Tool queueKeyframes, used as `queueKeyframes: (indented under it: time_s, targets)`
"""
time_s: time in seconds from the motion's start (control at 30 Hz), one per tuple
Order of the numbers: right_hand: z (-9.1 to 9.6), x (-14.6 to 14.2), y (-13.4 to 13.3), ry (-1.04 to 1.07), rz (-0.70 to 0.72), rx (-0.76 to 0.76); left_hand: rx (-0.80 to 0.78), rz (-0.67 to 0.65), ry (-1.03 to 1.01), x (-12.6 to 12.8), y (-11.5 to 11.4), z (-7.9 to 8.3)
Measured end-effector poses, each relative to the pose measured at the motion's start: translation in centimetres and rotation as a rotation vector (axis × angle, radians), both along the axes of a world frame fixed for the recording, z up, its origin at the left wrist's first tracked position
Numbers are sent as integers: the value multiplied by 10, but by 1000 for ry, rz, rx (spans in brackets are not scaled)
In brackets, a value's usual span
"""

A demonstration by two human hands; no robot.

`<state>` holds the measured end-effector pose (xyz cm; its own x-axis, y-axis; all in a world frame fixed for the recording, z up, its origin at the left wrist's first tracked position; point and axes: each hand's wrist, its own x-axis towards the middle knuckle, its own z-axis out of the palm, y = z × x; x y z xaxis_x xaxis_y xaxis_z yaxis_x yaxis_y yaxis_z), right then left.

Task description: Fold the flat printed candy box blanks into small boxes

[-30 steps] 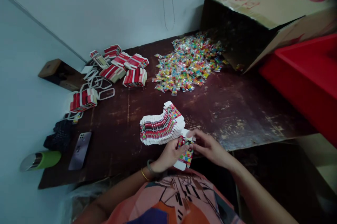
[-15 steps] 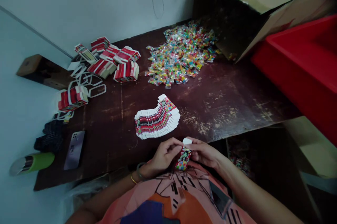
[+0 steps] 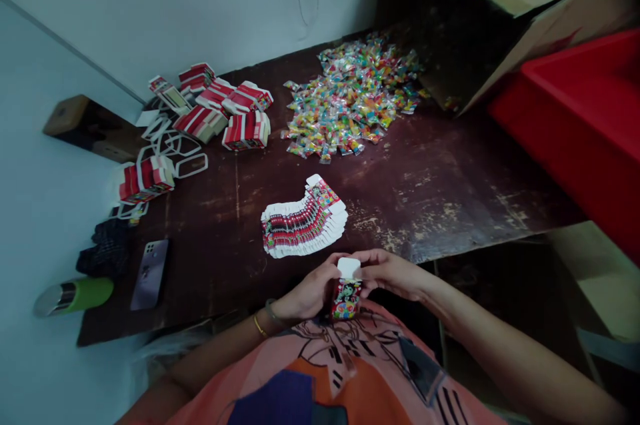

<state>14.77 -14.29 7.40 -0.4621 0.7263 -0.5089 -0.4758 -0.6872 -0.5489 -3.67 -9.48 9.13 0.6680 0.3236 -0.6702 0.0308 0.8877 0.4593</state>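
Note:
A small printed cardboard box (image 3: pixel 346 297) with a white top flap is held upright between both hands, close to my body at the table's front edge. My left hand (image 3: pixel 315 288) grips its left side, fingers partly behind it. My right hand (image 3: pixel 387 273) has hold of the upper right side, by the flap. Just beyond them on the table, a fanned row of flat printed boxes (image 3: pixel 300 222) overlaps, white flaps outward. Farther back lies a heap of colourful wrapped candies (image 3: pixel 350 102).
Bundled stacks of flat boxes (image 3: pixel 247 130) lie at the back left beside white bands (image 3: pixel 193 165). A phone (image 3: pixel 150 275), a green bottle (image 3: pixel 87 295) and dark cloth (image 3: pixel 103 248) are at the left. A large carton (image 3: pixel 530 45) and red bin (image 3: pixel 575 125) flank the right.
The box has turned to face me more squarely, its white flap now standing wide at the top. My left hand has shifted to its side. The whole view has moved slightly.

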Motion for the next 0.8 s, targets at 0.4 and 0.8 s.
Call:
queueKeyframes:
  time_s: [0.4, 0.8]
  targets:
    - [7, -7, 5, -359, 43, 273, 91, -24, -93, -4, 2, -5]
    - [21, -14, -19, -749, 147, 865, 269, -257, -118, -34, 5, -8]
